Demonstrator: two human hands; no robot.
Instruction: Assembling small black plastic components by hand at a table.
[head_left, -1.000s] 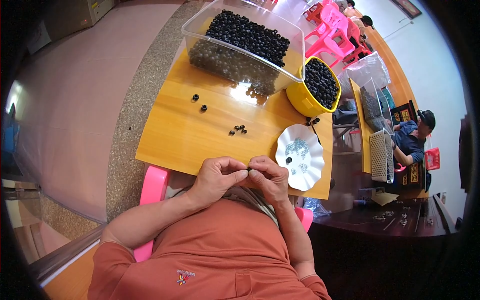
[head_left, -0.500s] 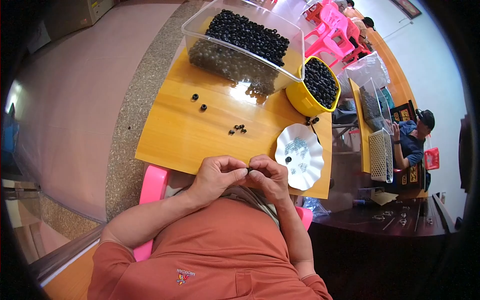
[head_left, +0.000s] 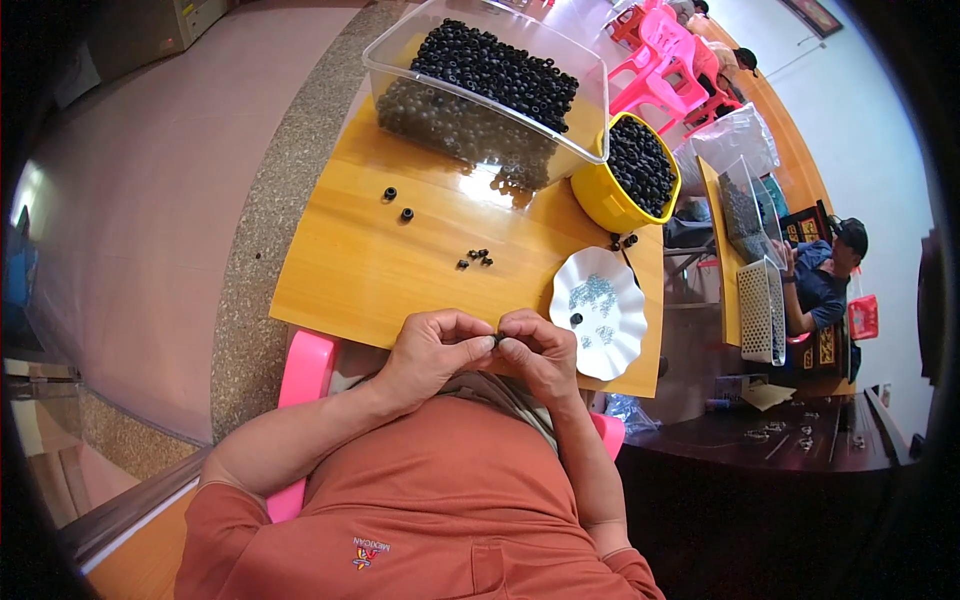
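Close to my body, at the table's front edge, my left hand (head_left: 432,352) and my right hand (head_left: 540,355) meet fingertip to fingertip. Both pinch one small black ring-like part (head_left: 499,339), mostly covered by the fingers. To the right of my hands lies a white scalloped plate (head_left: 628,305) with tiny pale bits (head_left: 597,293) in loose piles and one black ring (head_left: 576,319). Beyond my hands, a few smaller dark pieces (head_left: 478,256) sit together on the wooden table (head_left: 340,265). Two loose black rings (head_left: 398,204) rest farther back.
A large clear bin (head_left: 385,68) full of black rings stands at the back, beside a yellow tub (head_left: 600,205) of similar parts. Two more dark pieces (head_left: 623,241) lie by the plate. At right, a person (head_left: 825,285) sits by a perforated white basket (head_left: 763,310). Pink chairs (head_left: 665,60) stand behind.
My hands hold the same pinch with hardly any movement. The seated person at right and a person in the far background have shifted slightly.
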